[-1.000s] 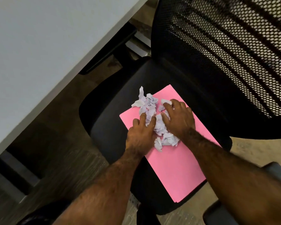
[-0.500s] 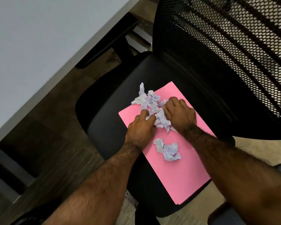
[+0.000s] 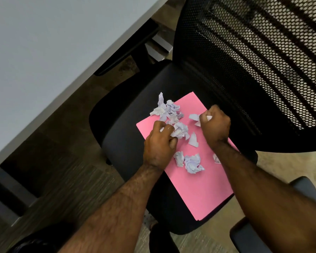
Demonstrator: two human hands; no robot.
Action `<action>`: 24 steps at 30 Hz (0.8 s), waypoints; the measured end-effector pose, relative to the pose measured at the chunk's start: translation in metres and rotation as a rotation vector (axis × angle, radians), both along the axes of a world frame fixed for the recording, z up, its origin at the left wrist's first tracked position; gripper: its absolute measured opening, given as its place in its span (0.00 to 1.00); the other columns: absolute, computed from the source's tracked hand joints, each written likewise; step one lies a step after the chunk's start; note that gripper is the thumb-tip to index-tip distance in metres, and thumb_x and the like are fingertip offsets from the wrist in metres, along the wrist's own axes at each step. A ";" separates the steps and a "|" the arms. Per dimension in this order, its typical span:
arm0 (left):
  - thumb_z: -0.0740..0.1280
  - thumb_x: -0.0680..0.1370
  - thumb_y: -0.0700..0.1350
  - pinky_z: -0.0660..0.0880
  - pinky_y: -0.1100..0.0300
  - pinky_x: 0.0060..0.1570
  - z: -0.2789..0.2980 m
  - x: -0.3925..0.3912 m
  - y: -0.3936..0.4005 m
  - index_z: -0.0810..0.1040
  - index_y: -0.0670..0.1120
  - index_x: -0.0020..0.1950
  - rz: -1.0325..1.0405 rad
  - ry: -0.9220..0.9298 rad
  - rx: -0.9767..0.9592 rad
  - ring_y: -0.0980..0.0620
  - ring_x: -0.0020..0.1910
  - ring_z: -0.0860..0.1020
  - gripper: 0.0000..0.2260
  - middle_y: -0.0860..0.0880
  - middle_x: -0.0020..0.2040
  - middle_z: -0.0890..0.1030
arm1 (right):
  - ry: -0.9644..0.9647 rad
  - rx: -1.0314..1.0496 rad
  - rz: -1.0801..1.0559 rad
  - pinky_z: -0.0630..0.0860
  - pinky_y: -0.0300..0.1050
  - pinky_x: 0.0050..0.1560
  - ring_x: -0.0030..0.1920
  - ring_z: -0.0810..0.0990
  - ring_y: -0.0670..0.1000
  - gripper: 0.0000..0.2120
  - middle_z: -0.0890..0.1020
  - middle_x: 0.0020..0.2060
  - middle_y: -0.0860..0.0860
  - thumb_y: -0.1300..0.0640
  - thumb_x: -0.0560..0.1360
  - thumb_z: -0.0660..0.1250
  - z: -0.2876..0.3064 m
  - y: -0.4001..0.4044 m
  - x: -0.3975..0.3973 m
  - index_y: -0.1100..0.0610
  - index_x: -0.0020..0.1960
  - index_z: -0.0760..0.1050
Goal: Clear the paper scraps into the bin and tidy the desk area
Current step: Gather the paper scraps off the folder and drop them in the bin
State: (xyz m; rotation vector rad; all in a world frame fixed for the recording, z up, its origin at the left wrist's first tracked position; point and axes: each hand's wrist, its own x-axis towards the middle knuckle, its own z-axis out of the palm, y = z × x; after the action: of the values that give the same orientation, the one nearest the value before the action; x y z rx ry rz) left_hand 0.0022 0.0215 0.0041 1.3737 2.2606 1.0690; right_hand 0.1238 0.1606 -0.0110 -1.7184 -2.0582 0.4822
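A pink sheet [image 3: 201,189] lies on the black seat of an office chair [image 3: 128,143]. Crumpled pale lilac paper scraps are scattered over its upper half: a cluster [image 3: 167,109] at the sheet's far left corner, a loose piece [image 3: 192,139] in the middle, two crumpled lumps [image 3: 191,162] nearer me. My left hand [image 3: 159,145] is closed on scraps at the sheet's left edge. My right hand [image 3: 214,125] is a fist with white scraps showing between its fingers. No bin is in view.
The chair's black mesh backrest [image 3: 254,61] rises right behind the sheet. A grey desk top [image 3: 44,52] fills the upper left, with dark floor beneath. A chair armrest [image 3: 244,234] sits at the lower right.
Both hands went from lying on the heap to closing into fists around scraps. The right hand moved right, away from the left. The heap has spread into separate pieces on the pink sheet.
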 end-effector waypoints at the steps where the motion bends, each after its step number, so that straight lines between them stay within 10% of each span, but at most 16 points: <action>1: 0.64 0.68 0.37 0.76 0.58 0.31 0.002 0.001 -0.001 0.80 0.40 0.44 0.014 -0.017 0.021 0.47 0.35 0.77 0.08 0.42 0.48 0.78 | 0.051 0.004 -0.072 0.67 0.43 0.33 0.33 0.73 0.53 0.07 0.77 0.32 0.56 0.59 0.73 0.65 0.006 -0.001 0.000 0.62 0.39 0.71; 7: 0.67 0.67 0.35 0.76 0.60 0.31 0.024 0.002 -0.013 0.80 0.41 0.43 0.083 -0.087 0.107 0.51 0.35 0.75 0.07 0.44 0.46 0.78 | 0.279 0.060 -0.272 0.62 0.24 0.24 0.23 0.63 0.41 0.13 0.67 0.23 0.46 0.63 0.70 0.66 0.041 -0.019 -0.011 0.56 0.31 0.65; 24: 0.72 0.68 0.33 0.76 0.61 0.37 0.068 -0.050 -0.223 0.80 0.43 0.46 0.540 -0.127 0.352 0.54 0.42 0.77 0.09 0.46 0.47 0.77 | 0.530 -0.383 0.078 0.66 0.43 0.29 0.27 0.64 0.44 0.12 0.68 0.25 0.45 0.55 0.68 0.64 0.061 -0.239 -0.142 0.54 0.29 0.64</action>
State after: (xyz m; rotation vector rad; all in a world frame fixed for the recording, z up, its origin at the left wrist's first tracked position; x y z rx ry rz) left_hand -0.0482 -0.2018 0.0718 0.7666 2.4928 1.7367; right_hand -0.0179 -0.0789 0.0498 -1.4842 -1.7190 1.2729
